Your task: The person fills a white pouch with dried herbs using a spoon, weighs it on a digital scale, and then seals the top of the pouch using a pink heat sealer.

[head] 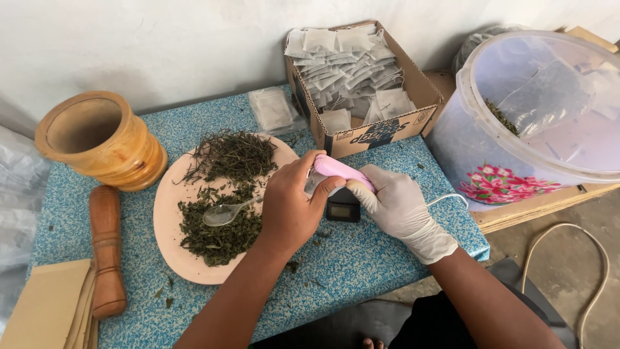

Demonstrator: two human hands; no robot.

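Pink handheld sealer [342, 172] sits between your two hands, over a small black scale [343, 208] that's mostly hidden under them — whatever is clamped in the sealer can't be made out. Your left hand [289, 205], bare, has fingers curled around the sealer's front end; your gloved right hand [400, 210] grips its rear, fingers closed on it, white cord [445, 198] trailing off. Just left: pink plate [169, 213] with dried green herbs [223, 194] and a spoon [226, 213]. Blue speckled desk [361, 258] against a white wall; wooden mortar [100, 139], pestle [106, 249], cardboard box of sachets [358, 84], lidded plastic tub [529, 116] cut off at right.
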